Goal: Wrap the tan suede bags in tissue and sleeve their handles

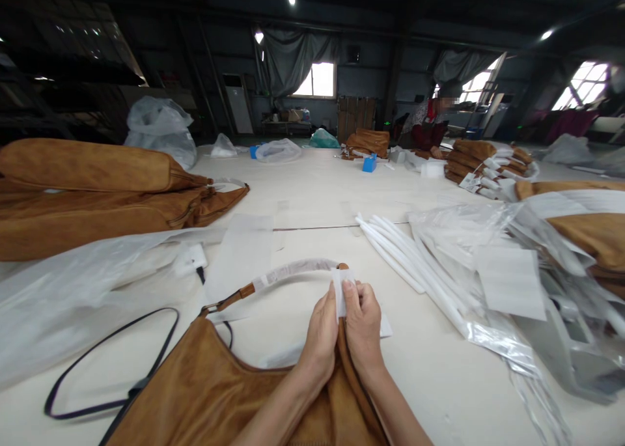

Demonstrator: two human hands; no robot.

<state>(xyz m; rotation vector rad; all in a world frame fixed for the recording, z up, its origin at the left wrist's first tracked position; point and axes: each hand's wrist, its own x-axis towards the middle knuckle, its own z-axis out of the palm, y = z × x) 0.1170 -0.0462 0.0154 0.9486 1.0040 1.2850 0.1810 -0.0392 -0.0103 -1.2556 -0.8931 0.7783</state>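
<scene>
A tan suede handbag lies on the white table right in front of me, with its handle arching away from me. A clear or white sleeve covers most of that handle. My left hand and my right hand sit side by side at the handle's end, near the top edge of the bag. Between their fingers they pinch a white paper strip. A thin black strap loops out on the table to the left of the bag.
Several white foam tubes and loose clear plastic bags lie to my right. Stacked tan bags fill the left side. A seated co-worker is at the far end, beyond a blue box and more stacked bags.
</scene>
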